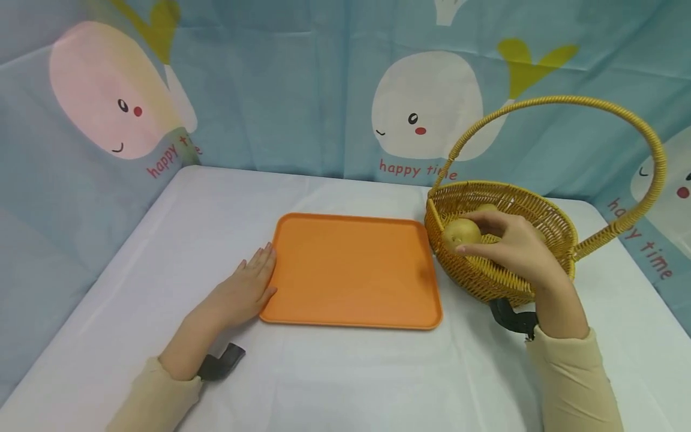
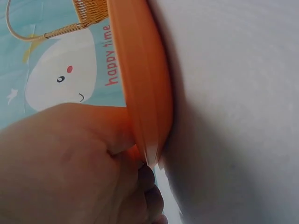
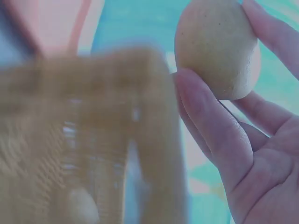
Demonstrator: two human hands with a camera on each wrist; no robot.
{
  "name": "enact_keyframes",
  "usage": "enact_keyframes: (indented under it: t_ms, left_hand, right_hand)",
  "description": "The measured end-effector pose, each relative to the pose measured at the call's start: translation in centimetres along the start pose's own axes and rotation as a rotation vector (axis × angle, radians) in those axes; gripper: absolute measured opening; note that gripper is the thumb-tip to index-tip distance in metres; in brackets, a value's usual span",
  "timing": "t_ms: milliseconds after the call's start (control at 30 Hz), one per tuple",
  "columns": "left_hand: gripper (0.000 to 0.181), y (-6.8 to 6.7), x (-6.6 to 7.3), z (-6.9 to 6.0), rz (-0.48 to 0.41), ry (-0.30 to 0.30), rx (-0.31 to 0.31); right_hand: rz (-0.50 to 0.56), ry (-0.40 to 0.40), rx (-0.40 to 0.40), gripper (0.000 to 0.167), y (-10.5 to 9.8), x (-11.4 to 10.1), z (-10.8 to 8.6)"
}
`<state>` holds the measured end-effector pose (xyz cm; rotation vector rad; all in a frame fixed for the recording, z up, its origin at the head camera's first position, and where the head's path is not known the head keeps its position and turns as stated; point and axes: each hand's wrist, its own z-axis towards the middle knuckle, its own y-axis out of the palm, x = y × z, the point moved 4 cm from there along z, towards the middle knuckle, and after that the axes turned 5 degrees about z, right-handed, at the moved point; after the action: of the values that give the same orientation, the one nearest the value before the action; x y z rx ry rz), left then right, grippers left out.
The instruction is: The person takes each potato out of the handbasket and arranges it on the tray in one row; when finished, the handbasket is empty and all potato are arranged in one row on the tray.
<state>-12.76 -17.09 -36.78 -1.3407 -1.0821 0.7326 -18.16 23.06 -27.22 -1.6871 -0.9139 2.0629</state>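
Note:
An orange tray (image 1: pixel 353 273) lies on the white table. My left hand (image 1: pixel 245 291) rests at its left edge, fingers straight along the rim; in the left wrist view the hand (image 2: pixel 79 158) touches the tray's side (image 2: pixel 145 79). At the left inner side of a wicker basket (image 1: pixel 496 294), my right hand (image 1: pixel 513 246) holds a round yellowish fruit (image 1: pixel 462 233) between thumb and fingers. The right wrist view shows the fruit (image 3: pixel 217 46) pinched by the fingertips, above the blurred basket rim (image 3: pixel 93 70).
More yellowish fruit (image 1: pixel 487 208) lies inside the basket, partly hidden by the right hand. The basket's tall handle (image 1: pixel 567 100) arches over it, leaning right. A printed blue curtain (image 1: pixel 302 90) hangs behind the table.

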Motion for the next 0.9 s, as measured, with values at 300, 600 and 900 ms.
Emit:
enact_keyframes:
  t_ms: [300,600,900]
  left_hand:
    - [0.066,0.8,-0.4,0.2,0.071,-0.025,0.005]
    - [0.065,0.5,0.1,0.1,0.074,-0.020,0.013]
    - [0.065,0.3,0.2,-0.1,0.077,-0.018,0.019]
  right_hand:
    - [0.046,-0.080,-0.149,0.052,6.3,-1.9,3.6]
    - [0.151,-0.106,-0.245,0.047,11.1,-3.0,6.4]
    - [0.230,-0.024,-0.295,0.045,14.8,-3.2,8.8]
